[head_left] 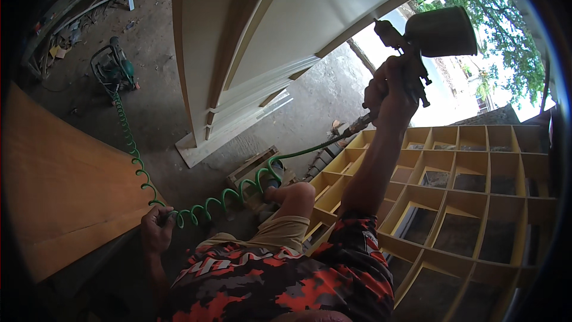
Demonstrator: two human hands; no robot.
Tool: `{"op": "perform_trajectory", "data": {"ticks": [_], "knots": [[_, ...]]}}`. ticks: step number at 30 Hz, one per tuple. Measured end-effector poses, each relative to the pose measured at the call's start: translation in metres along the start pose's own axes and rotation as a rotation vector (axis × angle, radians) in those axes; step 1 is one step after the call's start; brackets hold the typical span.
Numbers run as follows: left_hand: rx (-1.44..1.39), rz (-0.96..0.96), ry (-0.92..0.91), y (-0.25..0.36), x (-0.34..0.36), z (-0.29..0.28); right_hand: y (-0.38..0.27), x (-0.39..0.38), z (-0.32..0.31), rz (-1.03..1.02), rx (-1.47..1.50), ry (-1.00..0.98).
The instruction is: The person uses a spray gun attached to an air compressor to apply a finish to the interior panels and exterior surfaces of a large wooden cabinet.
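Note:
My right hand [390,90], raised at the upper right, is wrapped round the grip of a spray gun [411,62]. A dark grey paint cup [442,31] sits on the gun, and its nozzle points left toward a tall pale panel [310,15]. From the base of the grip a green coiled air hose [223,195] runs down and left. Low on the left, my left hand [158,226] is closed round that hose. Beyond this hand the coils carry on up to a small green and black air compressor [113,68] on the floor.
A yellowish wooden grid frame [476,194] stands close on my right. At left lies a large orange-brown board [71,185]. A wooden pallet piece [253,164] rests on the concrete floor [158,30] near my foot. Scrap timber [83,15] is piled at the far left.

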State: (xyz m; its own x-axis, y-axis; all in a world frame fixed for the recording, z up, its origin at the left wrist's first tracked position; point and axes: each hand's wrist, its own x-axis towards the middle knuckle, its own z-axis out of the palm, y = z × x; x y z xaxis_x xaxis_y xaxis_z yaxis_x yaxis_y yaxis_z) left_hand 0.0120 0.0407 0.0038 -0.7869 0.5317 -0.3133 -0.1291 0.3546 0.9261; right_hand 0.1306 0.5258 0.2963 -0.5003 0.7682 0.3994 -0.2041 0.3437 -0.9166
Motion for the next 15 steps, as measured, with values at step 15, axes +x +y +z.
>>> {"op": "perform_trajectory", "data": {"ticks": [15], "knots": [[-0.012, 0.031, -0.051, 0.044, 0.035, 0.047, 0.063, 0.117, -0.086, -0.005, 0.011, -0.022]]}}
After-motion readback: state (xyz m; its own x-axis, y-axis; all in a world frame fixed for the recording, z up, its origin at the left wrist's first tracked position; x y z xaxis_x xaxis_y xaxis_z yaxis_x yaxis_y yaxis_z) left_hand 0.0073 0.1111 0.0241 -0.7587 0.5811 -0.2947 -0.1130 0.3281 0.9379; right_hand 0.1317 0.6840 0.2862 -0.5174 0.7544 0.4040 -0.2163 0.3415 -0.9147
